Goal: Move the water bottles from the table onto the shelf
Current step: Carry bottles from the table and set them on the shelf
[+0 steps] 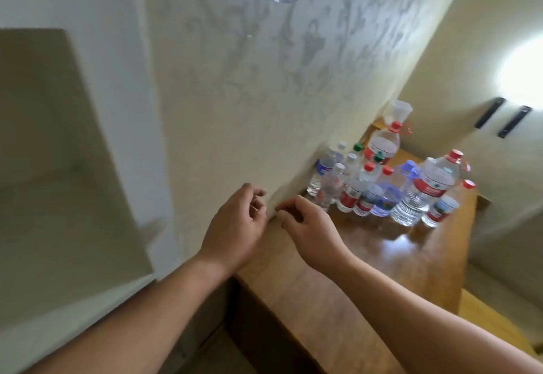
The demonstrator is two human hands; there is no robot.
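While the left hand (235, 220) and right hand (313, 226) hover loosely curled and empty, the upright bottles (351, 195) crowd the table's (396, 259) far wall-side corner, nearer the right hand.

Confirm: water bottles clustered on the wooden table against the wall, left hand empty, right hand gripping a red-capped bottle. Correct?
Wrong on the right hand: the head view shows it empty too, fingers loosely curled, near the water bottles but holding none. The rest holds: bottles clustered on the wooden table against the wall, left hand empty.
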